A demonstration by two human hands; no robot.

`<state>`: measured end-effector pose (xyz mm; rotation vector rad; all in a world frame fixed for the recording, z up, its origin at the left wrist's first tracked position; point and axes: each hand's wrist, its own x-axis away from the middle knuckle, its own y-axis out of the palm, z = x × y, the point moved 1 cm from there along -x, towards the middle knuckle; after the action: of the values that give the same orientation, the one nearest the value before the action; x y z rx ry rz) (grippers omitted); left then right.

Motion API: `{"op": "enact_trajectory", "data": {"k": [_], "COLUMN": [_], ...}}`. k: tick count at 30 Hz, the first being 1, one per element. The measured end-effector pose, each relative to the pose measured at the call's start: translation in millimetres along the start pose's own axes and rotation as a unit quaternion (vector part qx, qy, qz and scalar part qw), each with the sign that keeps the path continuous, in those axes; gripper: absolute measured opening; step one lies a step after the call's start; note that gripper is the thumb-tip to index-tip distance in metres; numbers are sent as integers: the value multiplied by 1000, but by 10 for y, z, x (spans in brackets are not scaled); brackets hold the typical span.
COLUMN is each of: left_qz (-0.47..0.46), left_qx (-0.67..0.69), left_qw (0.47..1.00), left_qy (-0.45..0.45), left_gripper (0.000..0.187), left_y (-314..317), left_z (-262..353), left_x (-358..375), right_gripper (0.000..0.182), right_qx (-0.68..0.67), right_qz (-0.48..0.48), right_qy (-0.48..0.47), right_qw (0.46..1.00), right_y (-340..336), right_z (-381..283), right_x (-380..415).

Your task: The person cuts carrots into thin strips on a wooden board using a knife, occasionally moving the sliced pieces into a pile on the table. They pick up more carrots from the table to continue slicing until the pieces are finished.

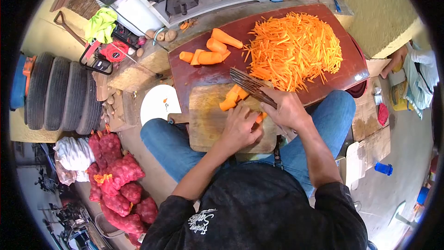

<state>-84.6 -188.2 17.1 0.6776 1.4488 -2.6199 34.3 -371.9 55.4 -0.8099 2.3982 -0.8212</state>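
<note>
My right hand (287, 110) is closed round the handle of a knife (247, 84), whose wide dark blade looks streaked and slants to the upper left over the cutting board. Beneath the blade, orange carrot pieces (232, 96) lie on the wooden cutting board (206, 129). My left hand (239, 127) bends over the carrot, fingertips pressed against it just below the blade. Another bit of carrot (261, 117) shows between the two hands. The board rests across my lap and the edge of a dark red table (185, 81), its handle pointing left.
A large heap of carrot sticks (296, 51) covers the table's right part. Peeled carrot chunks (208, 51) lie at its left. A white round lid or bucket (159, 102) stands left of the board. Red mesh sacks (120, 176) and tyres (60, 95) are at left. Another person (416, 65) is at right.
</note>
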Motion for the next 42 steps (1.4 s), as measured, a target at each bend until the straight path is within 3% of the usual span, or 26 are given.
{"op": "enact_trajectory", "data": {"k": [6, 11, 14, 17, 20, 21, 24, 28, 29, 33, 37, 40, 42], "left_qz": [-14, -63, -42, -33, 8, -33, -58, -13, 18, -1, -3, 79, 87], "left_qx": [16, 47, 37, -10, -133, -136, -153, -188, -196, -198, -202, -179, -109], "left_qw": [1000, 996, 998, 999, 991, 990, 983, 979, 976, 976, 979, 981, 987], "left_qy": [1, -52, -18, -27, 21, 12, 80, 74, 96, 94, 3, -1, -74], "left_gripper": [27, 23, 25, 28, 38, 41, 39, 36, 29, 12, 14, 22, 26], "left_y": [249, 172, 120, 62, -248, -239, -187, -162, -204, -387, -540, -620, -633], "left_z": [-77, -69, -63, -125, -134, -191, -498, -975, -1033, -1321, -1633, -1756, -1828], "left_x": [-100, -39, 7, -8, -172, -190, -248, -325, -365, -466, -467, -420, -414], "right_gripper": [51, 48, 47, 47, 47, 46, 46, 46, 46, 48, 50, 49, 48], "right_qx": [-17, -13, -17, -22, -23, -22, -16, 2, -1, 4, 23, 23, 22], "right_qz": [-3, 30, 38, 56, 52, 46, 54, 76, 68, 38, 45, 37, 38], "right_qy": [13, 29, 26, 2, 21, 35, 21, -4, 12, 26, 3, 9, 2], "right_qw": [1000, 999, 999, 998, 998, 998, 998, 997, 998, 999, 999, 999, 999], "right_y": [83, 102, 99, 109, 81, 60, 42, 22, 8, -72, -48, -48, -22], "right_z": [88, 160, 132, 125, 89, 76, 114, 125, 135, 47, 54, 41, 40], "right_x": [5, 32, 34, 34, 48, 58, 63, 78, 87, 84, 107, 120, 123]}}
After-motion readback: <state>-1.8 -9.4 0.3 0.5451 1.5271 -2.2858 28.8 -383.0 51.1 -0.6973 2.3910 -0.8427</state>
